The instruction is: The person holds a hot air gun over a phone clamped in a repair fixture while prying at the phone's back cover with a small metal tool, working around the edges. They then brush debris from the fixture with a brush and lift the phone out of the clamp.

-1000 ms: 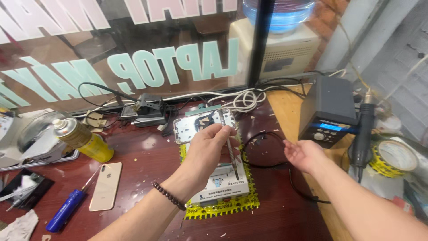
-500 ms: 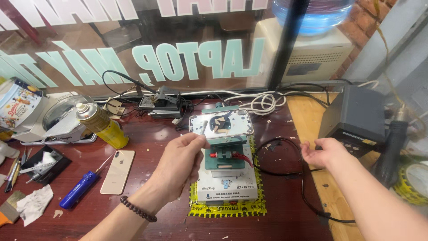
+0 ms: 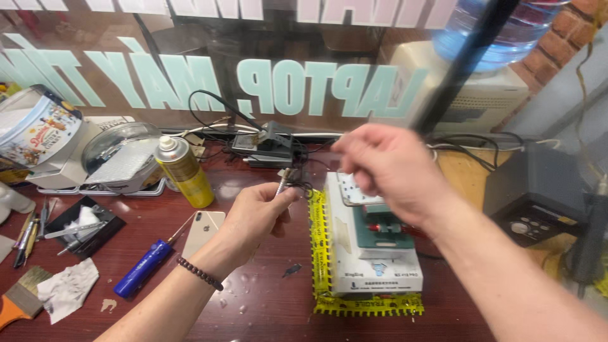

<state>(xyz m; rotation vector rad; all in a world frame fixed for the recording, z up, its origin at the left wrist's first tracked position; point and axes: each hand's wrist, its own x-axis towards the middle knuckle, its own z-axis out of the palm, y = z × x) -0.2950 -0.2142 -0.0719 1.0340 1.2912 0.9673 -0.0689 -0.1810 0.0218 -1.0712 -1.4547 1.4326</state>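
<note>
Reddish desk (image 3: 266,297): left hand (image 3: 256,218) grip pinches thin metal tool (image 3: 282,182); right hand (image 3: 389,166), blurred, grip state unclear, hovers over white repair fixture (image 3: 370,259).

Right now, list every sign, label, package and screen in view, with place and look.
Window lettering: back glass, large pale mint letters.
Spray can: left of centre, yellow, white cap.
Round tin: far left, colourful printed picture.
White fixture label: front face, small blue marks.

We find bare table (image 3: 266,297) between the phone (image 3: 204,232) and the yellow mat (image 3: 320,253), while the spray can (image 3: 184,171) and tangled cables (image 3: 278,149) crowd the far side.
</note>
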